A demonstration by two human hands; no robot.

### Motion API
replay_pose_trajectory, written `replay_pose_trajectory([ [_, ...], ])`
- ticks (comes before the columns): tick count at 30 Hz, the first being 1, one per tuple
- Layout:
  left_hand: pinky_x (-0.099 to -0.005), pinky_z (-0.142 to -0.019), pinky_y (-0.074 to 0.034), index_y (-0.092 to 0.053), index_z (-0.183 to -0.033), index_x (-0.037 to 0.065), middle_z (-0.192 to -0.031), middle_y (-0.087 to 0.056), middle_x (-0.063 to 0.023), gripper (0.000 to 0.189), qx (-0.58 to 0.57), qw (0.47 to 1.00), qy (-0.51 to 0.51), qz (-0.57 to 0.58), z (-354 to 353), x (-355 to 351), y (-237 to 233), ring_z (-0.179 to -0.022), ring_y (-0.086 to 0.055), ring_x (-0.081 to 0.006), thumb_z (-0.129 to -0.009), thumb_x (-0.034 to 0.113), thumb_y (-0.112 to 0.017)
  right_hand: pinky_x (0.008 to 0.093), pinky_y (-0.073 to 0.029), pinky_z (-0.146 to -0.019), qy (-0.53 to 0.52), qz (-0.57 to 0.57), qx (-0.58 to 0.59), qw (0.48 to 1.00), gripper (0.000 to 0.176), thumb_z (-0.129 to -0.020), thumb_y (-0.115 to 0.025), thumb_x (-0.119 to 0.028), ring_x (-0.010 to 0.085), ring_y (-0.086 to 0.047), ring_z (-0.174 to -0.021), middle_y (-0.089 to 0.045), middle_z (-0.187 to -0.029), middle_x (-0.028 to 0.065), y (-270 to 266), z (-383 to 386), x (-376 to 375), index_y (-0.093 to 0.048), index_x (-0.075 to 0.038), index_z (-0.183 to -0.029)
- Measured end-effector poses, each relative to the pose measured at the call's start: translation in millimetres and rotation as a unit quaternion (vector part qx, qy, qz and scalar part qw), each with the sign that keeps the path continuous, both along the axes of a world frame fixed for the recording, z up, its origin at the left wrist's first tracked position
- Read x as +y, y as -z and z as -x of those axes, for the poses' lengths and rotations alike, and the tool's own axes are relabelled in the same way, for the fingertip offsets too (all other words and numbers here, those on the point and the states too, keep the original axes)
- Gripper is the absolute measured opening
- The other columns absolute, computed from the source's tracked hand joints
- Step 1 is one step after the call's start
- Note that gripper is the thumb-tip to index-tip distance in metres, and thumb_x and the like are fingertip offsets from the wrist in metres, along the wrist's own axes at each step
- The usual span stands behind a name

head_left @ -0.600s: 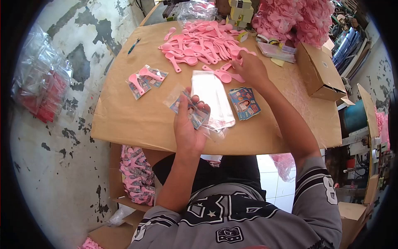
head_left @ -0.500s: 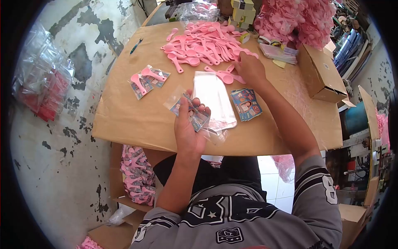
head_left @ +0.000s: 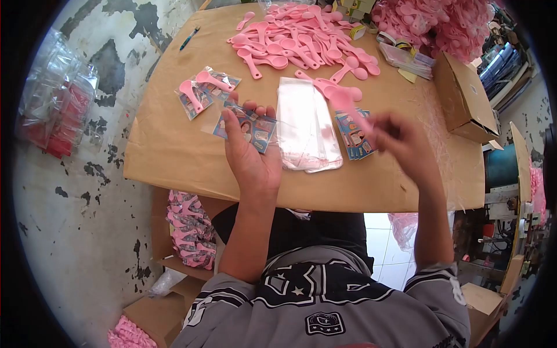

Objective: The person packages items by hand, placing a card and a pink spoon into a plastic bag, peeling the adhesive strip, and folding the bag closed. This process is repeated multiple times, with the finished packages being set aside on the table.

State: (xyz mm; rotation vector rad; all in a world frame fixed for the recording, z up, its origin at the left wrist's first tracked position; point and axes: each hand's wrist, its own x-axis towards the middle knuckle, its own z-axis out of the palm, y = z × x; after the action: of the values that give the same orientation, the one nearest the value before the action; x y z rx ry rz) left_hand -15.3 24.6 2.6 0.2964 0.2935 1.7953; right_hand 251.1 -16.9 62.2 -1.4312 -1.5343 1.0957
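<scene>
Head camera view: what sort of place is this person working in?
Probably a small, informal packing workshop. A cardboard-covered table carries a heap of pink spoons and a stack of clear bags; the left hand holds a bagged card, the right hand a blurred spoon.

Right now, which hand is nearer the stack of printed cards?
Right. The right hand, with a pink spoon, is beside the stack of printed cards; the left hand, holding a bagged card, is beyond the clear bags.
</scene>
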Motion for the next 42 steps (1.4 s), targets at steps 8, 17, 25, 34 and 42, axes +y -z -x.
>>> replay_pose_trajectory([
  [8,-0.0433,-0.107,-0.052,-0.044,-0.149,0.006,-0.112,-0.064,-0.0075,0.059,0.081,0.996,0.043,-0.005,-20,-6,-8,-0.101,-0.063,-0.0167,-0.107,0.044,-0.059,0.0254,-0.054,-0.082,-0.058,0.105,0.177,0.977,0.03,-0.099,-0.072,-0.007,0.0089,-0.065,-0.092,-0.072,-0.107,0.0049,17,45,-55,-0.068,0.005,-0.125],
  [17,-0.0474,-0.111,-0.052,-0.047,-0.149,0.008,-0.118,-0.066,-0.01,0.059,0.095,0.994,0.055,-0.004,-26,-14,-10,-0.107,-0.066,-0.019,-0.106,0.045,-0.059,0.0254,-0.053,-0.085,0.007,0.049,0.176,0.983,0.024,-0.1,-0.071,-0.01,0.009,-0.066,-0.095,-0.073,-0.105,0.0056,20,45,-65,-0.069,0.004,-0.119],
  [25,-0.0517,-0.113,-0.051,-0.046,-0.15,0.009,-0.123,-0.066,-0.0112,0.057,0.121,0.991,0.035,-0.05,-24,-17,-18,-0.11,-0.066,-0.0203,-0.107,0.044,-0.058,0.0255,-0.052,-0.083,-0.003,0.067,0.225,0.972,0.024,-0.099,-0.072,-0.01,0.0095,-0.066,-0.094,-0.073,-0.106,0.0055,13,23,-77,-0.069,0.004,-0.119],
  [34,-0.0506,-0.114,-0.05,-0.041,-0.152,0.01,-0.119,-0.062,-0.0072,0.061,0.121,0.985,0.117,-0.037,-43,-31,-17,-0.109,-0.064,-0.0175,-0.108,0.049,-0.054,0.0255,-0.053,-0.084,-0.002,0.017,0.289,0.957,0.024,-0.097,-0.074,-0.005,0.0101,-0.067,-0.093,-0.072,-0.105,0.0051,27,54,-57,-0.067,0.002,-0.118],
  [42,-0.0434,-0.107,-0.057,-0.042,-0.152,0.009,-0.122,-0.062,-0.0054,0.049,0.039,0.97,0.239,-0.011,-51,-36,-13,-0.109,-0.065,-0.0144,-0.112,0.036,-0.051,0.0236,-0.047,-0.077,0.068,-0.107,0.299,0.946,0.033,-0.092,-0.08,-0.006,0.006,-0.054,-0.089,-0.056,-0.102,-0.0001,55,83,-39,-0.053,-0.006,-0.11],
])
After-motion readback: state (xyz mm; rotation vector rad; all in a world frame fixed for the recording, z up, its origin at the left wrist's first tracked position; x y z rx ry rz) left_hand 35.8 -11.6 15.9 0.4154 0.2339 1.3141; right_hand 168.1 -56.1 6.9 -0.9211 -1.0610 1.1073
